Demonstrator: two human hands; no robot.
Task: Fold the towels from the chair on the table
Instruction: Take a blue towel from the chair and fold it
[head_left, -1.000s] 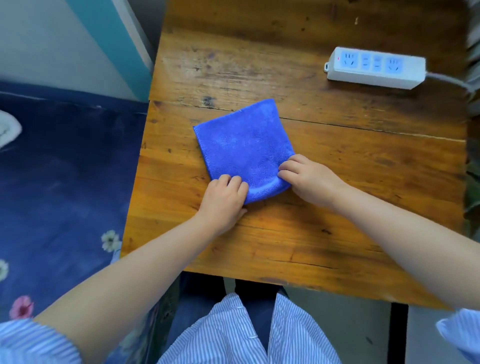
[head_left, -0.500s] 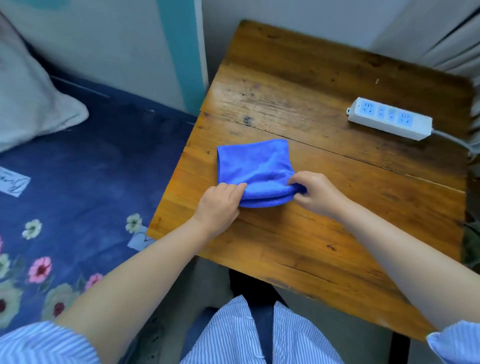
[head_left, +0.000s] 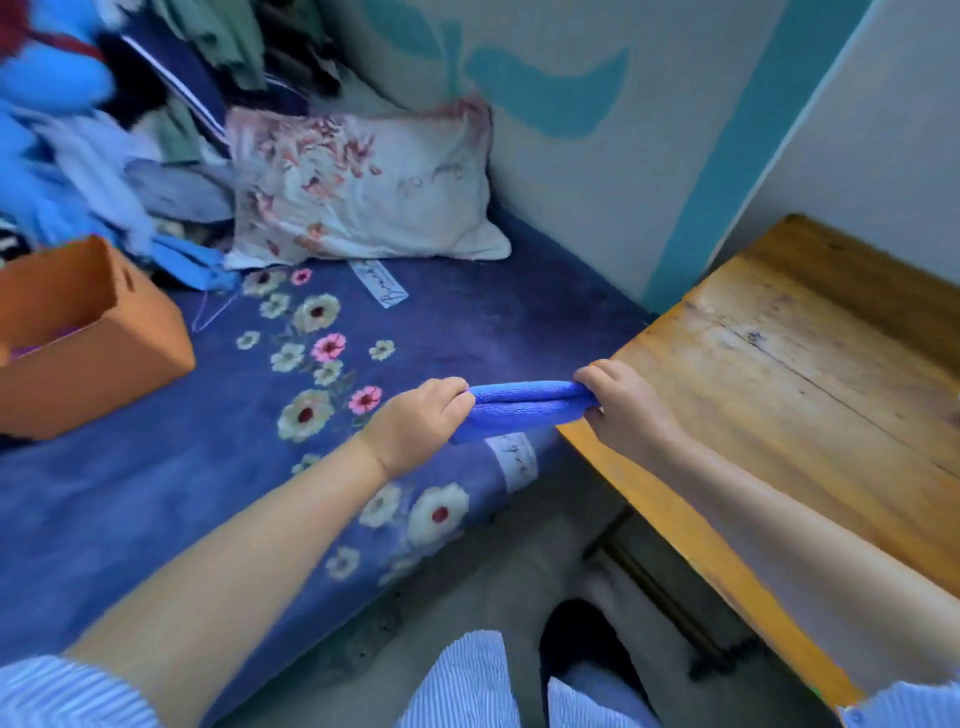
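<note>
1. A folded blue microfibre towel (head_left: 530, 408) is held in the air between both hands, off the left edge of the worn wooden table (head_left: 810, 384), above the dark blue floral bedspread (head_left: 218, 467).
2. The towel's left end is gripped by the left hand (head_left: 423, 421), fingers curled round it.
3. The towel's right end is pinched by the right hand (head_left: 621, 405), fingers curled, at the table's near left corner.
4. The towel is seen edge-on as a flat layered strip, stretched level between the hands.
5. An orange cardboard box (head_left: 88, 338) is seen on the bedspread at far left, well apart from the towel.
6. A pale floral pillow (head_left: 363, 187) is propped against the wall.
7. Blurred clothes (head_left: 130, 104) are piled behind the pillow.
</note>
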